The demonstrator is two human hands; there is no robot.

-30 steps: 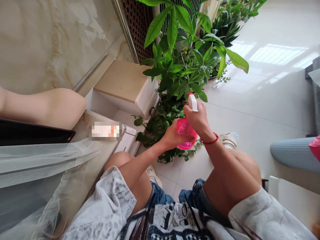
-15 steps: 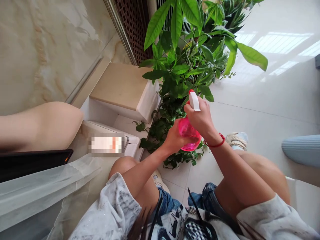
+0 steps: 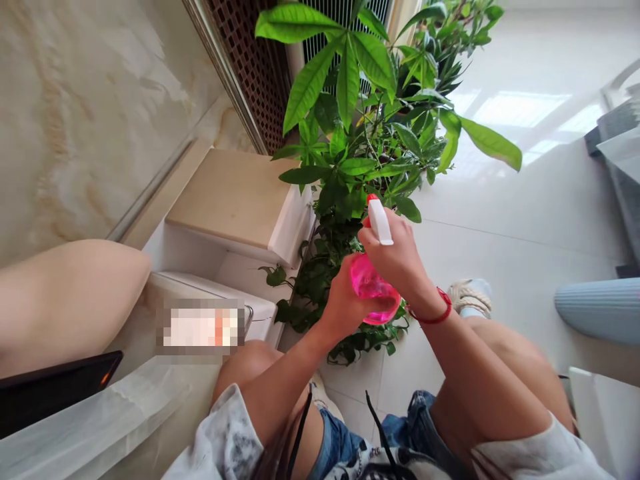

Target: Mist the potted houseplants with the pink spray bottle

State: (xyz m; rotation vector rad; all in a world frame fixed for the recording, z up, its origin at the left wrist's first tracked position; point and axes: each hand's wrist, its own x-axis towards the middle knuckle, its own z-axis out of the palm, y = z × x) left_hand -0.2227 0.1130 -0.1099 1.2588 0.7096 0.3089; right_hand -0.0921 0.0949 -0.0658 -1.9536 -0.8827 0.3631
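Note:
A pink see-through spray bottle with a white and red spray head is held in front of me, tilted away with its base toward me. My right hand is wrapped around its neck just under the spray head; a red bracelet circles that wrist. Lower down, my left hand grips the bottle's body from the left side. Just beyond the nozzle are the broad green leaves of a potted plant. Trailing leafy vines hang below and left of the bottle. The fingers near the trigger are partly hidden.
To the left stands a white cabinet with a tan top. A blurred-out box lies nearer, beside a dark screen-like panel and sheer fabric. On the right is a ribbed light-blue bin on the tiled floor.
My view has shifted upward a little, so plants, cabinet and hands appear lower. Both hands keep their hold on the spray bottle, with little movement relative to the plant.

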